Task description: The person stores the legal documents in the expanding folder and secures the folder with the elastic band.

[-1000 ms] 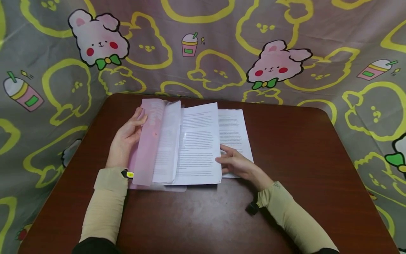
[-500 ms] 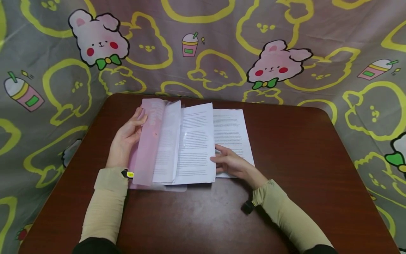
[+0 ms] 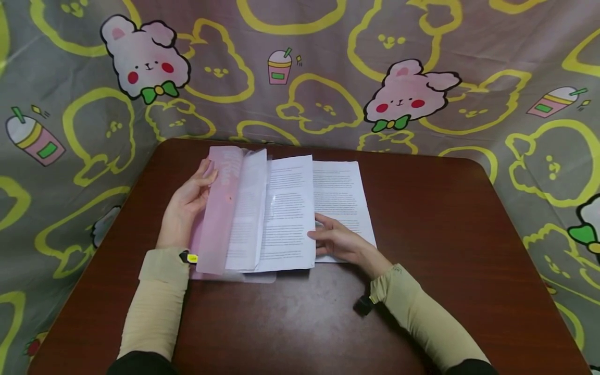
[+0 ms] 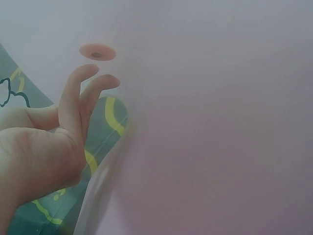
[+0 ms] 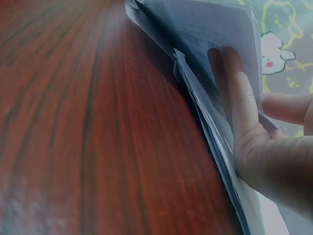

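Observation:
My left hand grips the pink translucent cover of a document folder, holding it raised and curled at the left. In the left wrist view the cover fills most of the picture, and a round button shows beside the fingertips. Whitish pages stand tilted just right of the cover. A printed sheet reaches out from behind them, its left part hidden. My right hand pinches this sheet's right edge, thumb in front and fingers behind. In the right wrist view, those fingers lie against the paper's back.
Another printed stack of paper lies flat on the brown table, partly under the right hand. The folder's lower cover rests on the tabletop. A patterned cloth hangs behind and at both sides.
The right hand has moved slightly left, bringing the printed sheet's right edge with it, so more of the flat stack shows. The left hand and folder cover stay in place.

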Demonstrator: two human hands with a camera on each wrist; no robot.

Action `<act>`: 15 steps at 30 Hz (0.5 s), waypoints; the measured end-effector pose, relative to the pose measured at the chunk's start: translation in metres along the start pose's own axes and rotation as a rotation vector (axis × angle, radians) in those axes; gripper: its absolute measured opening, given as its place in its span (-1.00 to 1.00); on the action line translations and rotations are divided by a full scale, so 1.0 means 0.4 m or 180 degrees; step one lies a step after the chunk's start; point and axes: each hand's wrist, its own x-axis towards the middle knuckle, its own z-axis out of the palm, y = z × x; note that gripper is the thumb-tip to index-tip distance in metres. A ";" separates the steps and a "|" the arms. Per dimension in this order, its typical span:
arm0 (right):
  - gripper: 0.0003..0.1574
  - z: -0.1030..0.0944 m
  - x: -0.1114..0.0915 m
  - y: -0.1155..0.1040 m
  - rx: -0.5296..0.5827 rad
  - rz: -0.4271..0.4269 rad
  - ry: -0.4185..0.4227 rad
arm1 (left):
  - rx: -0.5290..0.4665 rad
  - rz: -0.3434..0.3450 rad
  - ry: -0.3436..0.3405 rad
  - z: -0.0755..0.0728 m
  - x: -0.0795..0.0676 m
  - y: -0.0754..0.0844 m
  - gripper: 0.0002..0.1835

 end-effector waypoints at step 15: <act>-0.15 0.024 0.031 0.006 -0.0036 0.0023 -0.0020 | -0.0032 0.0028 0.0028 0.000 0.001 0.000 -0.02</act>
